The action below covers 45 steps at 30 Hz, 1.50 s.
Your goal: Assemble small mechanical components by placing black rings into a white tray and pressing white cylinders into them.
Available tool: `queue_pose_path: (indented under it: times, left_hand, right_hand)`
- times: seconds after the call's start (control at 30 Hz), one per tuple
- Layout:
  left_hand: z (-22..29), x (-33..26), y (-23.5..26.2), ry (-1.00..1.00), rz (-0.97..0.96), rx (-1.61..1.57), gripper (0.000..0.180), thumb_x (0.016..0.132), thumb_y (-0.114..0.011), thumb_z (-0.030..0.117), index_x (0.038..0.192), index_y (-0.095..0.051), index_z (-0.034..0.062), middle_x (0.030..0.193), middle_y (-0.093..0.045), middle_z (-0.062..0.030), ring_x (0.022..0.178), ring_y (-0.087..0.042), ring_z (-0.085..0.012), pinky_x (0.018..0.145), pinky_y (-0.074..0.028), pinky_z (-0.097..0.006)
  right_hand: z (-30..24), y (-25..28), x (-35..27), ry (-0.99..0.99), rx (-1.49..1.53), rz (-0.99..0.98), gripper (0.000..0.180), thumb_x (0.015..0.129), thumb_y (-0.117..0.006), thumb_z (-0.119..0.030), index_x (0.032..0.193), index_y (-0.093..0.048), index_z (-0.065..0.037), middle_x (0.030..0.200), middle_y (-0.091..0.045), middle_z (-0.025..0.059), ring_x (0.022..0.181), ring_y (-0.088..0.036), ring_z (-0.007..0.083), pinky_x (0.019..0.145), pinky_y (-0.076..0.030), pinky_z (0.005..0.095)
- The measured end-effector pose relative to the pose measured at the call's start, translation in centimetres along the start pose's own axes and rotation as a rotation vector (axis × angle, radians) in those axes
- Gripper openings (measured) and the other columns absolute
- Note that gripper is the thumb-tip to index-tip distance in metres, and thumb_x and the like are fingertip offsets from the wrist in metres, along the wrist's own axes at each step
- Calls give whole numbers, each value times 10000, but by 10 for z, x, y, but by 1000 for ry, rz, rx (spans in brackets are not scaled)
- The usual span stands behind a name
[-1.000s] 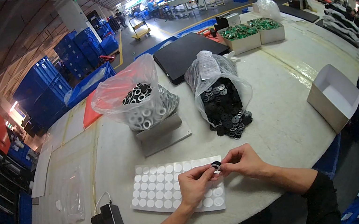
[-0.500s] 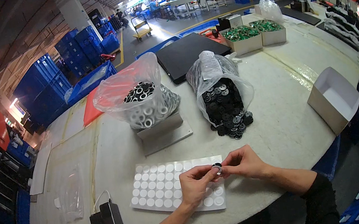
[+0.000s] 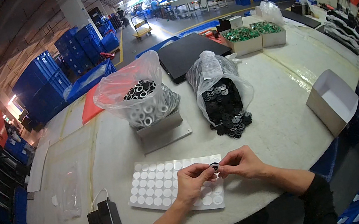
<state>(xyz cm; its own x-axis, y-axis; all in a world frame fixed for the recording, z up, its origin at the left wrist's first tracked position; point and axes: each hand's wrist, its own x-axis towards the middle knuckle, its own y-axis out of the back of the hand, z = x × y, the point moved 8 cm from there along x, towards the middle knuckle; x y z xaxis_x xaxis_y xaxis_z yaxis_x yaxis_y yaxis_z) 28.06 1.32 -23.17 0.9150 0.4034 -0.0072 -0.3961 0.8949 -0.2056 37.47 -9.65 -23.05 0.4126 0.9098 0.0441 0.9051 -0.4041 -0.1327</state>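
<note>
Between my two hands is a small round black part with a pale ring (image 3: 215, 167), held up over a white sheet of round white stickers (image 3: 153, 183). The fingertips of my left hand (image 3: 194, 180) pinch it on one side. My right hand (image 3: 243, 164) grips its other edge with thumb and forefinger. Beyond my hands, an open clear bag (image 3: 205, 72) lies on its side and spills black discs (image 3: 226, 111) onto the table. Left of it, a second clear bag (image 3: 112, 92) stands open, full of black-and-white rings (image 3: 145, 106), by a grey metal block (image 3: 164, 136).
A black power adapter (image 3: 110, 218) with a cable sits at the near left, beside a flat clear plastic bag (image 3: 69, 197). At the right edge stands an open white box (image 3: 333, 100). Boxes of green parts (image 3: 244, 44) and a black flat case (image 3: 191, 53) are farther back.
The small round part has turned in my fingers, so its ringed face shows more. Both hands have shifted only slightly, and the view has moved a little.
</note>
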Motion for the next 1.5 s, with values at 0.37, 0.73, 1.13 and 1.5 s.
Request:
queue_pose_path:
  times: [0.37, 0.73, 1.13, 1.5]
  left_hand:
    - [4, -6, -10, -50, 23, 168, 151, 855, -622, 63, 943, -644, -58, 791, -660, -66, 693, -620, -95, 627, -513, -212]
    - [8, -3, -12, -25, -82, 383, 156, 843, -635, 97, 922, -650, -37, 736, -644, -38, 657, -580, -72, 587, -465, -204]
    - [-1, -1, -12, -54, -80, 161, 183, 868, -616, 73, 1010, -612, -43, 885, -660, -81, 789, -624, -124, 734, -518, -249]
    - [25, -4, -16, -163, -96, 584, 180, 821, -649, 126, 929, -661, -17, 778, -656, -57, 714, -602, -100, 637, -487, -235]
  right_hand:
    - [2, 7, -3, 91, -221, 79, 136, 793, -694, -80, 841, -651, 40, 743, -661, 62, 678, -622, 96, 638, -515, 229]
    - [0, 5, -3, 25, -250, 65, 96, 797, -667, -47, 833, -644, 39, 752, -661, 62, 687, -632, 96, 635, -523, 230]
    - [-2, 6, -2, 60, 16, 132, 119, 831, -643, -20, 876, -594, 78, 763, -657, 119, 716, -654, 160, 680, -561, 285]
    - [-8, 4, -5, 140, -319, 51, 130, 753, -708, -87, 753, -660, 34, 664, -649, 48, 611, -600, 73, 568, -497, 220]
